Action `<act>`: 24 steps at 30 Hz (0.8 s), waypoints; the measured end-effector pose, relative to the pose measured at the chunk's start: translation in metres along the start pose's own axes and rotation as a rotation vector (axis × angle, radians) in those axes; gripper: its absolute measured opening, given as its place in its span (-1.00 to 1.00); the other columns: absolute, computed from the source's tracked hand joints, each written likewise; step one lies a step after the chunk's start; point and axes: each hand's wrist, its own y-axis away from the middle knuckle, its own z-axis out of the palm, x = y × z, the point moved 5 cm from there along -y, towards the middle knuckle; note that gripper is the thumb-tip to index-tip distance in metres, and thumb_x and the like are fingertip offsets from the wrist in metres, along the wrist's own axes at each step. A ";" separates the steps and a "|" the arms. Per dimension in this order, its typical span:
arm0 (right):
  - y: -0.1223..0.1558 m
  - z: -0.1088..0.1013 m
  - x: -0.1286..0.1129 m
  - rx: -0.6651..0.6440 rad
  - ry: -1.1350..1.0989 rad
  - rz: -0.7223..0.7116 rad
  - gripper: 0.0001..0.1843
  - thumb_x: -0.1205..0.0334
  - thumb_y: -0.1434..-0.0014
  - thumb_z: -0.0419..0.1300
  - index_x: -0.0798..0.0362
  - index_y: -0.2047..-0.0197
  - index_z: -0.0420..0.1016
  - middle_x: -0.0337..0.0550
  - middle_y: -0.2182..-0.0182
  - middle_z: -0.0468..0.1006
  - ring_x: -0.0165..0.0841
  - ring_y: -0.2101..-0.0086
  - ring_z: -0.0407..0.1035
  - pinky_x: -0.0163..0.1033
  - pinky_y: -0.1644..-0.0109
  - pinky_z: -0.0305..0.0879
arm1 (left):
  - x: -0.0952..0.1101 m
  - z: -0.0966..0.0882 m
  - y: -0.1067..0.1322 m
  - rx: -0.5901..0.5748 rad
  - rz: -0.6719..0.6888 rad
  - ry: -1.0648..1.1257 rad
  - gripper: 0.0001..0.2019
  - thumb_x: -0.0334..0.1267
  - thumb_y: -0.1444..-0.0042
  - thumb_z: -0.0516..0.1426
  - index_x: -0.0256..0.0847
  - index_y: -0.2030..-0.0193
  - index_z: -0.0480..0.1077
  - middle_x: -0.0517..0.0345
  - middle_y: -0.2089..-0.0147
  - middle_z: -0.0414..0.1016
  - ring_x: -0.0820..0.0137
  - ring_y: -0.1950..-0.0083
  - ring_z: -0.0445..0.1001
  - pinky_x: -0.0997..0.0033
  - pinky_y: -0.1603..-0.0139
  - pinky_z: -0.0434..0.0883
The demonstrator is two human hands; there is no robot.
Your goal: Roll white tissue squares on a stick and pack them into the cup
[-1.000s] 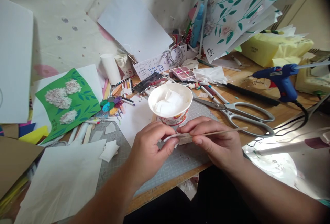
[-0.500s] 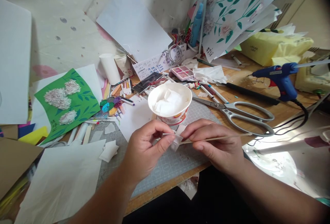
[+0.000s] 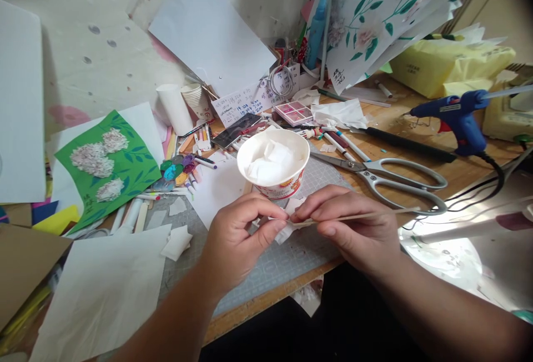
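Observation:
A thin wooden stick (image 3: 372,216) runs through the closed fingers of my right hand (image 3: 360,231), its tip reaching left toward a small piece of white tissue paper (image 3: 285,235). Thumb and forefinger of my left hand (image 3: 239,242) pinch that paper near the stick's tip. The fingertips of both hands nearly meet, so where paper and stick join is mostly hidden. Just beyond them stands a white paper bowl (image 3: 283,187) with a red pattern, holding white tissue paper (image 3: 275,163). Under the hands lies a grey cutting mat (image 3: 258,278).
Large scissors (image 3: 381,179) lie right of the bowl, with a blue glue gun (image 3: 462,120) farther right. On the left are a green flower picture (image 3: 137,170), paint pots (image 3: 177,170) and white sheets (image 3: 104,284). Pens, a phone (image 3: 237,130) and paper cups (image 3: 175,109) crowd the back.
My right fingers have shifted left against my left fingertips, and the paper between them sits lower and is more covered. The camera view has turned slightly.

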 end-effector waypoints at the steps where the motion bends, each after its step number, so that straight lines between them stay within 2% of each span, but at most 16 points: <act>1: -0.001 0.001 -0.002 -0.010 0.028 -0.021 -0.82 0.39 -0.21 0.34 -0.03 0.14 0.66 -0.11 0.25 0.70 -0.30 0.24 0.61 -0.19 0.12 0.58 | -0.002 0.000 0.001 0.013 -0.018 0.009 -0.91 -0.42 -0.17 0.27 -0.15 0.31 0.56 0.22 0.34 0.54 0.45 0.29 0.48 0.50 0.25 0.40; 7: -0.004 0.004 -0.009 -0.055 0.154 -0.099 -0.91 0.43 -0.20 0.33 0.11 0.22 0.64 -0.02 0.29 0.70 -0.35 0.27 0.61 -0.30 0.14 0.56 | -0.014 -0.001 0.003 0.067 -0.182 0.213 -0.93 -0.34 -0.08 0.36 -0.11 0.30 0.59 0.26 0.40 0.52 0.49 0.36 0.45 0.57 0.33 0.39; 10: -0.004 0.005 -0.008 -0.073 0.146 -0.102 -0.93 0.43 -0.21 0.32 0.12 0.22 0.63 -0.01 0.29 0.69 -0.36 0.28 0.61 -0.30 0.15 0.57 | -0.016 0.001 0.002 0.032 -0.166 0.336 -0.96 -0.29 -0.11 0.36 -0.07 0.28 0.61 0.26 0.39 0.49 0.50 0.35 0.42 0.58 0.33 0.38; 13: -0.005 0.007 -0.009 -0.113 0.124 -0.100 -0.92 0.44 -0.22 0.31 0.13 0.21 0.63 0.00 0.28 0.69 -0.35 0.28 0.61 -0.29 0.16 0.58 | -0.014 0.001 0.001 0.008 -0.091 0.360 -0.94 -0.32 -0.15 0.33 -0.06 0.26 0.62 0.24 0.35 0.49 0.49 0.30 0.43 0.56 0.29 0.39; 16: -0.005 0.006 -0.008 -0.121 0.108 -0.088 -0.92 0.42 -0.23 0.31 0.11 0.20 0.63 -0.01 0.27 0.69 -0.35 0.28 0.61 -0.27 0.17 0.58 | -0.008 0.000 0.000 0.016 -0.014 0.267 -0.91 -0.39 -0.15 0.31 -0.10 0.28 0.60 0.23 0.35 0.50 0.47 0.29 0.45 0.53 0.26 0.40; 21: -0.003 0.001 -0.005 -0.044 0.062 -0.073 -0.88 0.37 -0.23 0.33 0.02 0.16 0.64 -0.08 0.26 0.69 -0.31 0.23 0.61 -0.21 0.11 0.57 | 0.008 -0.001 -0.001 0.044 0.148 -0.090 -0.84 -0.55 -0.10 0.24 -0.20 0.30 0.55 0.18 0.33 0.52 0.46 0.29 0.51 0.52 0.26 0.43; 24: -0.002 0.000 -0.003 -0.020 0.046 -0.063 -0.86 0.38 -0.22 0.34 0.01 0.15 0.64 -0.09 0.25 0.69 -0.31 0.21 0.61 -0.21 0.09 0.56 | 0.012 0.001 -0.001 0.065 0.189 -0.220 -0.82 -0.59 -0.06 0.20 -0.23 0.31 0.51 0.18 0.35 0.53 0.46 0.32 0.52 0.53 0.28 0.43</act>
